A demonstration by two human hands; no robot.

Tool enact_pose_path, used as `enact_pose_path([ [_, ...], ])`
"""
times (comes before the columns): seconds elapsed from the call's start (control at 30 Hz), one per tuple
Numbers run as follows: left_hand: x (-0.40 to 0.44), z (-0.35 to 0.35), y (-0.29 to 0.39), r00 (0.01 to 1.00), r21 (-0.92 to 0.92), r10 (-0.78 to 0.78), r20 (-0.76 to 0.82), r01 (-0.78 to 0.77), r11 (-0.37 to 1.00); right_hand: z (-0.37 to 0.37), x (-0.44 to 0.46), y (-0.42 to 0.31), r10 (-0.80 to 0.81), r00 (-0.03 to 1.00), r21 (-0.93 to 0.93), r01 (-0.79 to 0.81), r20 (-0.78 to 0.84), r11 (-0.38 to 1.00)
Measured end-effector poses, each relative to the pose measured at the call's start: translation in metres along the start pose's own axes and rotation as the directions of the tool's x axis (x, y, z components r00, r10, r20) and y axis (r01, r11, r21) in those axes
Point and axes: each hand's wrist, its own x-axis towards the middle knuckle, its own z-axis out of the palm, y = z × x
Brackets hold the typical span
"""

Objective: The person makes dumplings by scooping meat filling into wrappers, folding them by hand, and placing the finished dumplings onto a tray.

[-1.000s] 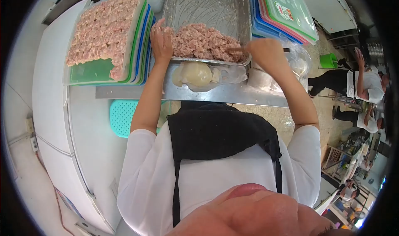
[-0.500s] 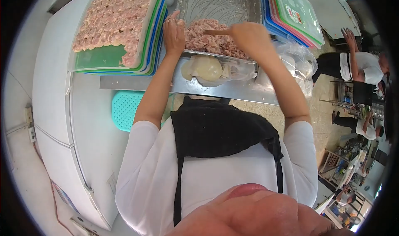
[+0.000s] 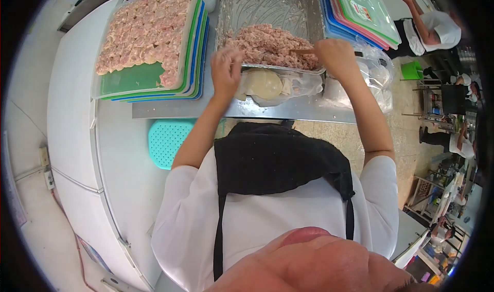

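over chopped meat (image 3: 265,42), the right hand (image 3: 335,58) clasps a utensil (image 3: 303,51); whether the left hand (image 3: 226,71) grips anything, i cannot tell.

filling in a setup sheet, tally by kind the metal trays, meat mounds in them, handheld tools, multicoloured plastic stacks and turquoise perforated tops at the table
Deep rectangular silver metal tray: 1
Mound of chopped pink meat: 1
Slim brown stick-like tool: 1
Multicoloured left plastic stack and multicoloured right plastic stack: 2
Turquoise perforated plastic top: 1
Total: 6

I note a glossy metal tray (image 3: 267,6), smeared; meat (image 3: 270,44) rough, moist-looking. Desk (image 3: 172,110): smooth, shiny metal. Apron (image 3: 280,163): matt cloth.
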Motion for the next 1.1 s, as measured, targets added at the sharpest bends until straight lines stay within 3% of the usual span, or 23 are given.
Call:
enact_pose_path([
  [0.1,-0.042,-0.002,0.006,0.98,-0.045,-0.088,0.178,0.097,0.994,-0.011,0.011,-0.021,-0.032,0.992,0.112,0.045,-0.119,0.993],
  [0.2,-0.054,0.006,0.01,0.958,-0.024,-0.113,0.263,0.123,0.992,0.038,0.035,-0.057,-0.106,0.984,0.162,0.129,-0.142,0.978],
  [0.3,-0.058,0.011,0.016,0.928,0.028,-0.2,0.315,0.201,0.979,0.075,0.031,-0.045,0.046,0.998,0.28,-0.029,-0.052,0.96],
  [0.37,-0.06,0.024,0.002,0.909,0.056,-0.181,0.375,0.172,0.983,0.087,0.001,-0.005,0.031,0.999,0.273,-0.027,-0.008,0.962],
  [0.5,-0.051,0.021,0.005,0.884,0.084,-0.207,0.419,0.189,0.978,0.08,-0.03,0.01,0.078,0.997,0.29,-0.081,0.024,0.954],
  [0.57,-0.045,0.018,0.009,0.908,0.008,-0.174,0.38,0.185,0.983,0.062,-0.041,0.009,0.152,0.987,0.327,-0.16,0.05,0.931],
  [0.63,-0.041,0.014,0.011,0.919,-0.064,-0.159,0.362,0.195,0.979,0.046,-0.057,0.003,0.265,0.959,0.386,-0.284,0.103,0.878],
  [0.7,-0.036,0.012,0.009,0.92,-0.132,-0.16,0.359,0.22,0.967,0.047,-0.07,-0.001,0.37,0.923,0.633,-0.346,0.1,0.692],
  [0.77,-0.027,0.009,0.017,0.898,-0.326,-0.283,0.338,0.394,0.86,0.054,-0.084,-0.011,0.475,0.879,0.852,-0.276,0.037,0.444],
  [0.8,-0.022,0.007,0.022,0.876,-0.415,-0.347,0.336,0.469,0.78,0.057,-0.091,-0.014,0.468,0.851,0.903,-0.371,0.237,0.216],
  [0.87,-0.008,0.005,0.031,0.692,-0.713,-0.552,0.465,0.663,0.23,0.047,-0.102,-0.033,0.432,0.865,0.949,-0.31,0.255,0.06],
  [0.9,-0.002,0.002,0.036,0.579,-0.762,-0.591,0.562,0.64,-0.098,0.039,-0.111,-0.043,0.413,0.873,0.961,-0.277,0.26,-0.02],
  [1.0,0.008,-0.011,0.059,0.598,-0.688,-0.364,0.714,0.695,-0.209,0.013,-0.137,-0.067,0.369,0.889,0.963,-0.245,0.27,-0.116],
  [1.1,-0.01,-0.019,0.106,0.713,-0.679,-0.442,0.545,0.684,0.266,-0.008,-0.166,-0.079,0.364,0.885,0.957,-0.265,0.289,-0.115],
])
